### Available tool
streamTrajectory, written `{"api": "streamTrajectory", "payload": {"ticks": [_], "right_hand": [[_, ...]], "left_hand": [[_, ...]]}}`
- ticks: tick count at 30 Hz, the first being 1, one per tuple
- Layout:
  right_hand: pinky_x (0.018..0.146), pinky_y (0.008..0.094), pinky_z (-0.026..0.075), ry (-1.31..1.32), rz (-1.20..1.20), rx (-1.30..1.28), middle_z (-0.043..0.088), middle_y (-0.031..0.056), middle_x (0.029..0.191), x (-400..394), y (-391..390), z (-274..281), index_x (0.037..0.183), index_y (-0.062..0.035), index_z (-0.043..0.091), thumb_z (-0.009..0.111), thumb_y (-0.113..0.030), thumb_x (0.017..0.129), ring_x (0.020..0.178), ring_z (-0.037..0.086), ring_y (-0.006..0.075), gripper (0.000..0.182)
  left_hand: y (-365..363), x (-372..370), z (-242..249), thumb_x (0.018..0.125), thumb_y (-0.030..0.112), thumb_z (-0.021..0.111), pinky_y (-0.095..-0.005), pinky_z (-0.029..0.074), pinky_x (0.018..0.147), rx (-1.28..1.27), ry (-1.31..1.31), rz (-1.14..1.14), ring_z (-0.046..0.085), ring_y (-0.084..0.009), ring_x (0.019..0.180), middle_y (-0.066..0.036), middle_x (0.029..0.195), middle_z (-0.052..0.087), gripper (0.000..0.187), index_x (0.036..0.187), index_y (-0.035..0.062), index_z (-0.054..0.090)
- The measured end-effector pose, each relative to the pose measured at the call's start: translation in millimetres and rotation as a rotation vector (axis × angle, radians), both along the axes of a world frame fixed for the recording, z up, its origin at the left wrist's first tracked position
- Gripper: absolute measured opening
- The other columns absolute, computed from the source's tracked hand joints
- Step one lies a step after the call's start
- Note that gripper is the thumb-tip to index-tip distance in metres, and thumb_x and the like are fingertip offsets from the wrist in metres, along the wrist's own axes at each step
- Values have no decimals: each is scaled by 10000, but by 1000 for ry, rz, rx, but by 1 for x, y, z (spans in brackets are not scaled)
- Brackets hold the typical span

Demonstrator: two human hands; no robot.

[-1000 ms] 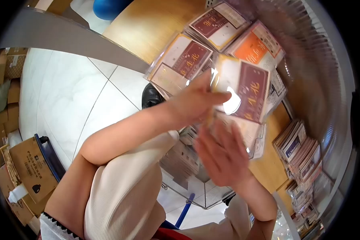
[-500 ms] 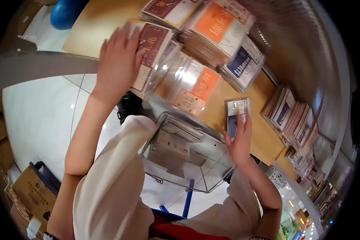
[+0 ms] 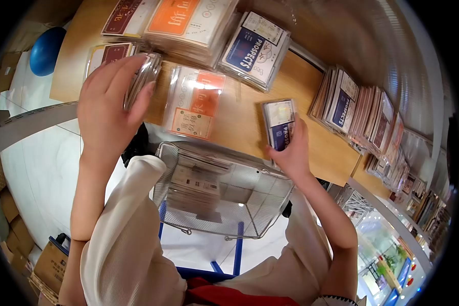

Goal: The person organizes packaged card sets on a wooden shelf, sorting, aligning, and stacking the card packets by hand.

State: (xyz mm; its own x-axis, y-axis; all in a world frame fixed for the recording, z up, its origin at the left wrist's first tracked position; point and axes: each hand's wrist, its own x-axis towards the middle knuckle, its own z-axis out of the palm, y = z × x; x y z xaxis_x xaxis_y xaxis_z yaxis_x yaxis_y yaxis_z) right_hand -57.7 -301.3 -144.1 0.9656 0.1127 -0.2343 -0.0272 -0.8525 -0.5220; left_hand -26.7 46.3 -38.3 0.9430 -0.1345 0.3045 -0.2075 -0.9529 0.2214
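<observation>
My left hand (image 3: 107,104) curls round a small stack of clear-wrapped packets (image 3: 147,76), with its thumb on the near side. Partly covered by its fingers is a maroon-labelled packet (image 3: 116,52). My right hand (image 3: 293,153) is closed on the near end of a stack of blue-and-white packets marked PROSPECTS (image 3: 279,115), at the right part of the wooden tabletop. Between the hands lies an orange-and-white packet pile (image 3: 196,102) in shiny film.
Taller orange-and-white (image 3: 183,23) and PROSPECTS stacks (image 3: 257,48) stand at the back. Upright packets (image 3: 341,104) line the right side. Below the table's front edge, a wire mesh basket (image 3: 224,224) holds more packets. A blue ball (image 3: 47,51) is at upper left.
My left hand has gone from lying flat on the maroon-labelled pile to curling round a small stack. My right hand stays at the PROSPECTS packets. The whole view has shifted.
</observation>
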Motion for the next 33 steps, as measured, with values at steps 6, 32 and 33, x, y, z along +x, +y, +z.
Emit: {"api": "streamTrajectory", "payload": {"ticks": [6,32,33], "right_hand": [[1031,416,338,125,-237,437,336,267,1332,52,14,59,1376,34,317,720,-416,721,1251,372,379,891],[630,322,433,608,-558,669,604,71,881,137,55,23,961,4,591,686,-371,797,800,555,173,420],[625,317,431,596,-547,658,609,72,889,138,55,25,963,3,595,695,-366,791,798,556,171,419]], "left_hand": [[-43,9,-37,781,96,658,-383,484,782,-179,210,-295,603,-318,867,-104,1011,636,265,1040,57,625],[-112,29,-137,827,219,655,-280,518,553,-1074,707,-49,653,-189,635,-96,815,660,219,909,19,625],[-114,29,-134,813,226,667,-288,513,561,-1032,634,-70,649,-199,645,-95,809,659,223,905,27,628]]}}
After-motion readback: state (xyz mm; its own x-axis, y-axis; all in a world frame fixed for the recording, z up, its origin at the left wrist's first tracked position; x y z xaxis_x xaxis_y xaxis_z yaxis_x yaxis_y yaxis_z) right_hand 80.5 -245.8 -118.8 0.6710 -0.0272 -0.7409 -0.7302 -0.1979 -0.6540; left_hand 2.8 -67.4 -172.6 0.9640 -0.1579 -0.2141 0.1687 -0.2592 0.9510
